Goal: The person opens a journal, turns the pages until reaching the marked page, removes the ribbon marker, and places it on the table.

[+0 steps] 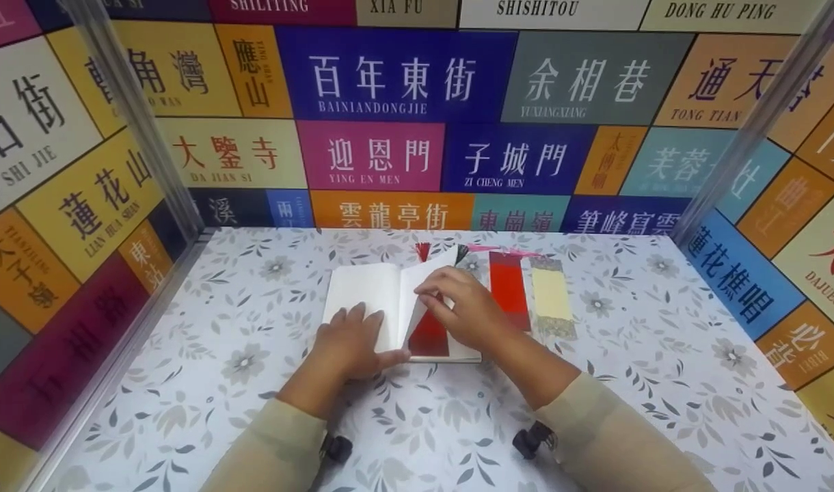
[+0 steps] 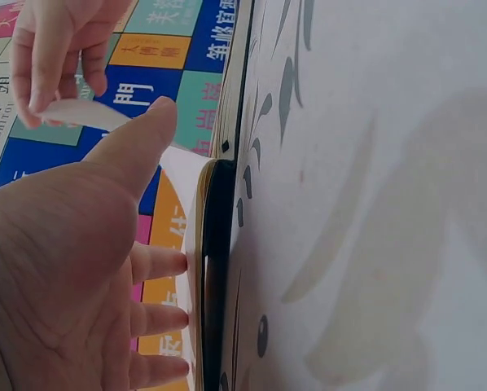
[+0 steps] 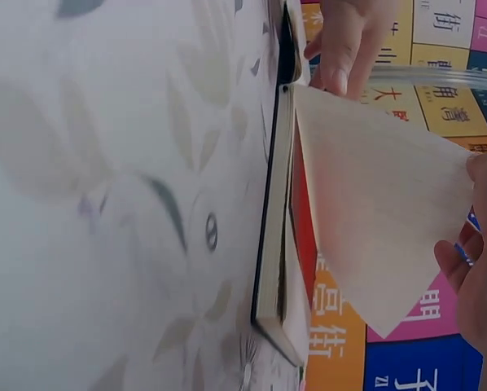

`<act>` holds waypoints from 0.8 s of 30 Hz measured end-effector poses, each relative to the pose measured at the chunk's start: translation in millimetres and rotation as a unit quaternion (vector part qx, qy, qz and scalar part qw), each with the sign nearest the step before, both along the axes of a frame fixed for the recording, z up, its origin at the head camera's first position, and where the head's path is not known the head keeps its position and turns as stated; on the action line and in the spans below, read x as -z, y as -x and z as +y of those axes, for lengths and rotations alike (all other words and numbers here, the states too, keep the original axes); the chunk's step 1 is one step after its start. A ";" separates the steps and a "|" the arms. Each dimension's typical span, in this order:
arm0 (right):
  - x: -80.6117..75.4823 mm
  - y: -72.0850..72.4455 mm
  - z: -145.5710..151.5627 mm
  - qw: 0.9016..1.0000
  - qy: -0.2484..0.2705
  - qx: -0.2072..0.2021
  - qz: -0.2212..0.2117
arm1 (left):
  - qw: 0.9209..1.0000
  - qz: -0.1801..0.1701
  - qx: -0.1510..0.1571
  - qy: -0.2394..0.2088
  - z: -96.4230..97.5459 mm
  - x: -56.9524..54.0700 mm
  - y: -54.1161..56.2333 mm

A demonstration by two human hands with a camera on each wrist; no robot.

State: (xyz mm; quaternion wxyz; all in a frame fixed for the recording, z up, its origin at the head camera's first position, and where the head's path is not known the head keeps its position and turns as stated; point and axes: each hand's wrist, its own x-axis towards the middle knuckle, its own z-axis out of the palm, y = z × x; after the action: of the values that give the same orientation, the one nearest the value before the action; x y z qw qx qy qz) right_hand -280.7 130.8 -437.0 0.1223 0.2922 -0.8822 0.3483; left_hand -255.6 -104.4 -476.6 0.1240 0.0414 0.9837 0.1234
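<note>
An open notebook (image 1: 362,283) with blank cream pages and a dark cover lies flat on the table. My left hand (image 1: 352,342) rests on its left page, fingers extended and thumb near the gutter. With thumb and fingertips, my right hand (image 1: 468,307) pinches the edge of a page (image 3: 382,204), which stands raised and slanted above the right side. Under that page, a red bookmark (image 1: 429,336) lies partly covered inside the notebook. A red tassel (image 1: 422,251) and a dark tassel (image 1: 462,254) show beyond the notebook's top edge.
Right of the notebook lie a red bookmark strip (image 1: 509,290) and a cream strip with patterned ends (image 1: 552,294); pink tassels (image 1: 502,251) are at their tops. The floral-covered table (image 1: 246,362) is bordered by panels (image 1: 403,75) of colourful street-name signs.
</note>
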 end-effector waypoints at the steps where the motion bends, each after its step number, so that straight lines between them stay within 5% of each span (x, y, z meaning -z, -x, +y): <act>1: -0.5 0.2 -2.6 1.000 0.003 -0.002 0.002 | 1.000 0.003 0.001 0.001 0.2 -0.2 -0.1; 11: -6.0 2.3 -19.5 1.000 0.010 -0.015 0.026 | 0.999 0.042 -0.003 -0.006 3.8 -1.6 0.7; 24: -0.8 6.3 -9.2 1.000 -0.011 -0.004 -0.003 | 0.991 0.104 -0.034 -0.072 2.3 0.7 4.3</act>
State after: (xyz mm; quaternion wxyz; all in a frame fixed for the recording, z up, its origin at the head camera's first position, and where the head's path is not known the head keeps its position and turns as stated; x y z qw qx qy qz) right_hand -287.0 121.6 -436.2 0.1152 0.2965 -0.8852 0.3395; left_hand -259.9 -102.1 -477.2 0.0137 0.0290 0.9807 0.1929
